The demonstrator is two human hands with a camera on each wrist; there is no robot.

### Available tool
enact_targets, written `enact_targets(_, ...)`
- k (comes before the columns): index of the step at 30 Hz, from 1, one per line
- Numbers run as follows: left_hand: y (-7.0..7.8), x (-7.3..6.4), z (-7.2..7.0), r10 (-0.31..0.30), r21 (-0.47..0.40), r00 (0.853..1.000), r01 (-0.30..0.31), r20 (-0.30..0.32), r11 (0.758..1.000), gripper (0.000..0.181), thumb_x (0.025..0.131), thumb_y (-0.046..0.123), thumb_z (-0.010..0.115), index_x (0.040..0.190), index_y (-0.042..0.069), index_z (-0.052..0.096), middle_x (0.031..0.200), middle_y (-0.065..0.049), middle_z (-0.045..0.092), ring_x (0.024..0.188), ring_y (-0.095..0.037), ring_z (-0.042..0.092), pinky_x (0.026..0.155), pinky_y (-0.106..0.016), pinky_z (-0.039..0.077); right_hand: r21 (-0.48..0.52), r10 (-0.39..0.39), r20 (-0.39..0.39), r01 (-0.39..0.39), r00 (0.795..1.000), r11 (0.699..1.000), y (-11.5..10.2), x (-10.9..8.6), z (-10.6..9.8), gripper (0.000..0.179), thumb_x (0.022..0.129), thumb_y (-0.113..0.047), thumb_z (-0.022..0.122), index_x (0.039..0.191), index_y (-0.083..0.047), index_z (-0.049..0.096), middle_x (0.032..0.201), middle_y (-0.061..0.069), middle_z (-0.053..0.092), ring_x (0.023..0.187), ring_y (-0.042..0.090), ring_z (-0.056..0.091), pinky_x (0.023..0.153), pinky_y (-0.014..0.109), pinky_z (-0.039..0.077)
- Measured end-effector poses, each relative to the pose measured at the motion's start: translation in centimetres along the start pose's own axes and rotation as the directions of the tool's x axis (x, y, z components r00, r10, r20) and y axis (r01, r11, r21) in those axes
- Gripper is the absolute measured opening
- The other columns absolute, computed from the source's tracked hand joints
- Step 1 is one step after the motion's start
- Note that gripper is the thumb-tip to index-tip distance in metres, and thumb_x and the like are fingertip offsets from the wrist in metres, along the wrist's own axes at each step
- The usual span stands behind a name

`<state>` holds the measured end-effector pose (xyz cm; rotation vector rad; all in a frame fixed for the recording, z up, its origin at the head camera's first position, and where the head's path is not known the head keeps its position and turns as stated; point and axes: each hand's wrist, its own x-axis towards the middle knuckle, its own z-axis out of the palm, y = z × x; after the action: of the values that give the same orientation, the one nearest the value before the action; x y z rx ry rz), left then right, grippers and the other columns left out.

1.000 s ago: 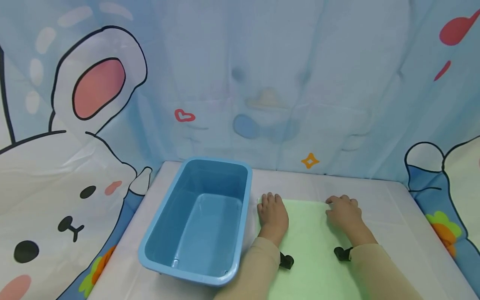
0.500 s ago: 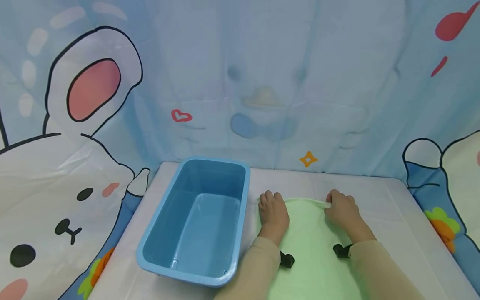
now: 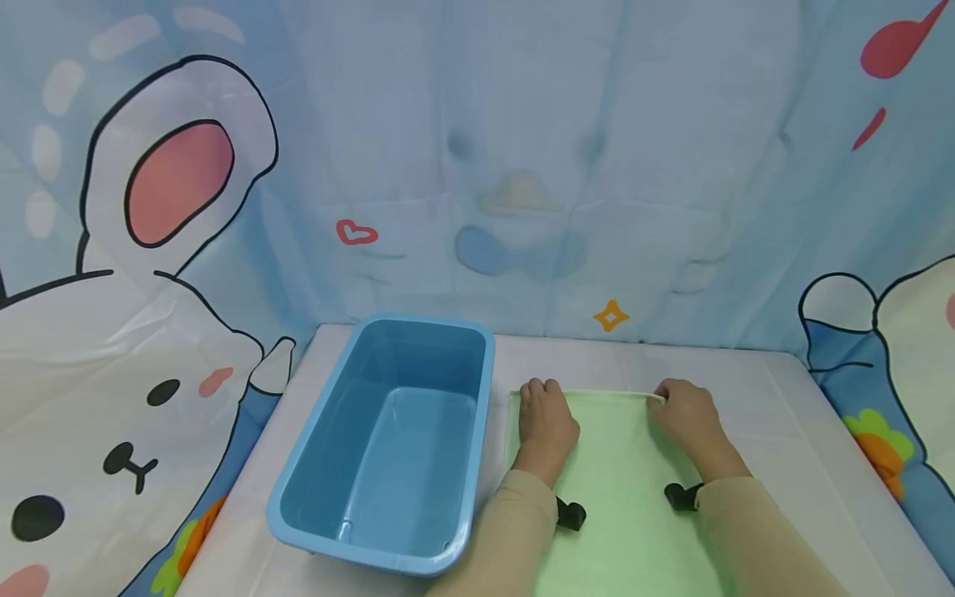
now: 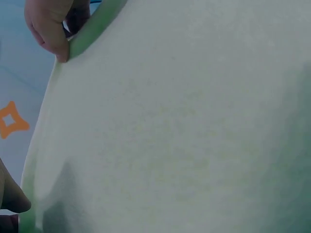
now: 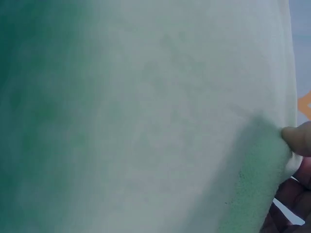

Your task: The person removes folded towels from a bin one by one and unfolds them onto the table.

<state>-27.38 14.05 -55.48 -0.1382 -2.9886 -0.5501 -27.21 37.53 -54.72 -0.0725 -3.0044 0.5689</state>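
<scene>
A light green towel with a soft, fuzzy surface lies spread on the white table, its far edge drawn into a straight line between my two hands. My left hand pinches that edge near the far left corner; its thumb shows at the lower left of the left wrist view. At the far right corner my right hand pinches the edge, with the thumb on top and fingers behind in the right wrist view. The towel's near end runs out of the head view.
A blue plastic basin stands just left of the towel and my left forearm, with nothing inside. The white table ends at a printed cartoon curtain behind and at both sides. Black wrist mounts hang over the towel.
My right hand has taken hold of the far right corner, then my left hand the left one. The far edge, flat before, is now pulled taut between them. The head view shifts slightly.
</scene>
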Motion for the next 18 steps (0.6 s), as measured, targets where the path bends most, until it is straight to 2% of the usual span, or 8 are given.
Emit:
enact_targets(3, -0.1, 0.0, 0.3, 0.022, -0.036, 1.0, -0.021, 0.018, 0.999, 0.04, 0.091, 0.02, 0.07, 0.127, 0.008, 0.058, 0.129, -0.01, 0.054, 0.131, -0.023, 0.045, 0.11, -0.029, 0.043, -0.01, 0.017, -0.018, -0.017, 1.0, 1.0, 0.1, 0.1, -0.1, 0.026, 0.099, -0.024, 0.059, 0.099, 0.001, 0.068, 0.095, 0.023, 0.071, 0.085, 0.044, 0.06, 0.074, 0.052, 0.043)
enact_targets(11, -0.1, 0.3, 0.6, 0.096, -0.056, 0.995, -0.095, 0.018, 0.994, 0.044, 0.089, 0.02, 0.068, 0.13, 0.008, 0.059, 0.136, -0.011, 0.053, 0.148, -0.028, 0.037, 0.123, -0.031, 0.032, -0.063, -0.006, -0.074, 0.001, 0.997, 0.998, 0.4, 0.7, -0.3, 0.021, 0.097, -0.018, 0.062, 0.091, 0.001, 0.067, 0.086, 0.019, 0.071, 0.075, 0.036, 0.061, 0.087, 0.059, 0.037)
enact_targets(18, -0.1, 0.8, 0.6, 0.161, -0.031, 0.984, -0.159, 0.078, 0.987, 0.056, 0.093, 0.02, 0.063, 0.147, 0.013, 0.051, 0.147, -0.009, 0.049, 0.156, -0.029, 0.028, 0.128, -0.035, 0.022, -0.09, 0.035, -0.032, -0.037, 0.999, 0.995, 0.8, 1.1, -0.5, 0.022, 0.098, -0.019, 0.061, 0.092, 0.001, 0.064, 0.088, 0.023, 0.066, 0.083, 0.042, 0.06, 0.083, 0.057, 0.038)
